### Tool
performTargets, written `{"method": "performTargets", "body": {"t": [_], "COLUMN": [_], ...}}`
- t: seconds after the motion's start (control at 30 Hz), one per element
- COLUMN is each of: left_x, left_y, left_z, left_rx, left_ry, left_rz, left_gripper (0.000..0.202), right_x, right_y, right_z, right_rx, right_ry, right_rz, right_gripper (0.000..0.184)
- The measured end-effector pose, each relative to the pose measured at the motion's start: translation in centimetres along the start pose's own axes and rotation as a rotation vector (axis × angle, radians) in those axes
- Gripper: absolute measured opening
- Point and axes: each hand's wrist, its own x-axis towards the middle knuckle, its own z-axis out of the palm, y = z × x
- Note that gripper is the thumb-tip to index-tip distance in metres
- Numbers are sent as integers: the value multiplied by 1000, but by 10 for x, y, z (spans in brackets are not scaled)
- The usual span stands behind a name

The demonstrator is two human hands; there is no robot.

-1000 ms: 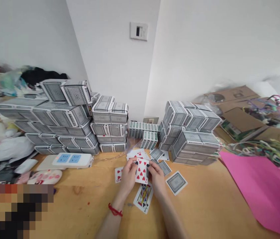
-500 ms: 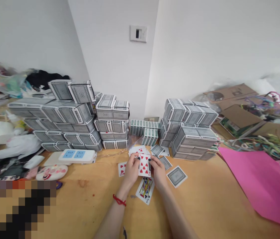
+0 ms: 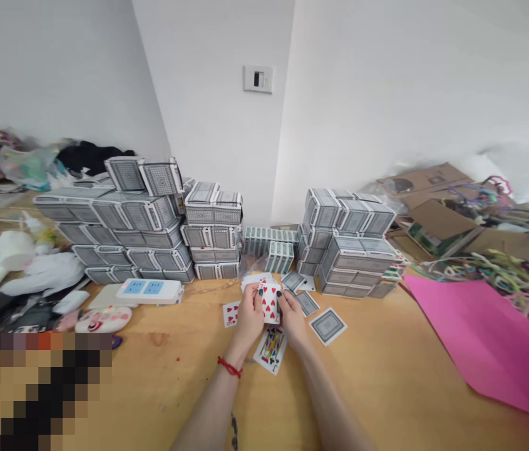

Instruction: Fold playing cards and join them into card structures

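Observation:
Between my two hands is a seven of hearts playing card [image 3: 270,305], face up and held by its left and right sides. My left hand [image 3: 249,316] pinches one edge, and my right hand [image 3: 293,319] pinches the other. Whether more cards lie behind it cannot be seen. Just below, a jack of clubs [image 3: 271,352] lies face up on the table. A red six [image 3: 230,315] is left of my left hand, partly covered. Face-down cards [image 3: 328,326] lie to the right of my right hand, and several more sit behind the hands.
Stacks of grey-patterned card blocks [image 3: 137,213] rise at the left, with more card blocks [image 3: 362,254] at the right. Small green-edged packs [image 3: 279,255] stand between. A white power strip [image 3: 149,291], pink sheet [image 3: 475,338] and cardboard boxes [image 3: 447,228] are around the table [image 3: 161,388].
The camera view has shifted slightly. Both hands keep hold of the seven of hearts, which is turned a little, with the fingers slightly closer together.

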Motion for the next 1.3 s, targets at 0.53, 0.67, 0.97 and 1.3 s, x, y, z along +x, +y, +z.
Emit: {"method": "performTargets", "body": {"t": [0.53, 0.67, 0.97, 1.3], "left_x": [-3, -4, -8, -15], "left_y": [4, 3, 10, 8], "left_z": [-2, -2, -3, -4], "left_rx": [11, -17, -133, -209], "left_ry": [-3, 3, -31, -132], "left_rz": [44, -16, -67, -91], "left_gripper": [16, 23, 25, 23], "right_x": [-6, -5, -10, -27], "right_y": [-4, -5, -7, -12], "right_z": [1, -1, -8, -11], "right_rx": [-160, -81, 39, 224], "right_ry": [62, 53, 20, 41], "right_rz": [-130, -69, 27, 156], "right_gripper": [24, 24, 25, 24]}}
